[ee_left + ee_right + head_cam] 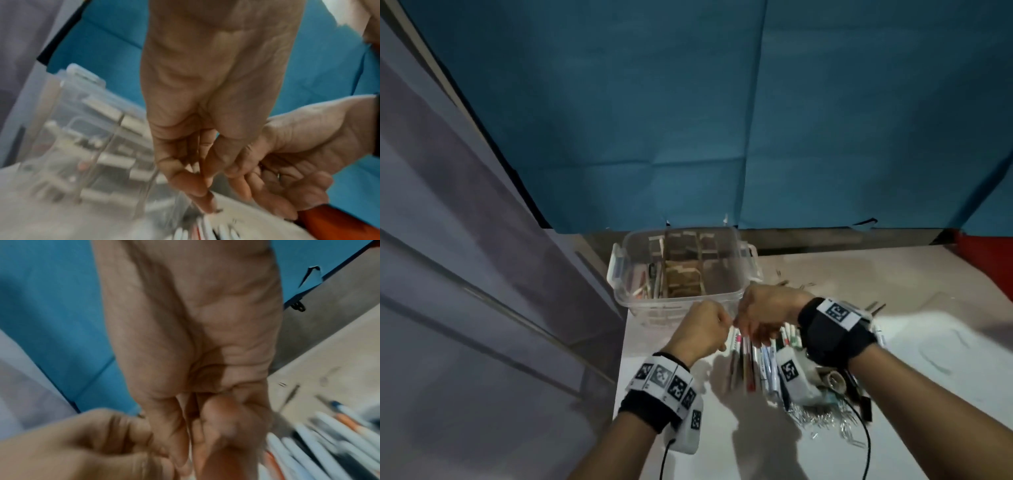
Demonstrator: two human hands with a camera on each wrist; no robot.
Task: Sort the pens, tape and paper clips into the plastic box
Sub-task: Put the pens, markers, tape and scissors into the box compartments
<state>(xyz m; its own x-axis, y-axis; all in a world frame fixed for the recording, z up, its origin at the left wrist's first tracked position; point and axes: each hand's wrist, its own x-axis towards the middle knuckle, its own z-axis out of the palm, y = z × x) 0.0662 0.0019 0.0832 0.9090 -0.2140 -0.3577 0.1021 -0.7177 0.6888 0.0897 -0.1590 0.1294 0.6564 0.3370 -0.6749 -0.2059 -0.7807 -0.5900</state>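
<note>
A clear plastic box (738, 294) with dividers stands at the table's back left and holds some pens and brown tape. Both hands meet just in front of it, above a row of white pens (751, 368). My left hand (705, 329) has thumb and forefinger pressed together (202, 201); blur hides whether anything is between them. My right hand (760, 315) touches the left, its fingers (287, 183) curled loosely downward over the pens' far ends. A heap of silver paper clips (825, 419) lies under the right forearm, with a brown tape roll (834, 380) beside it.
A grey panel (482, 274) runs along the table's left edge, close to the box. Blue sheeting (722, 120) hangs behind. Something red (989, 260) sits at the back right corner. A few clips (794, 284) lie scattered right of the box on the white table (928, 342).
</note>
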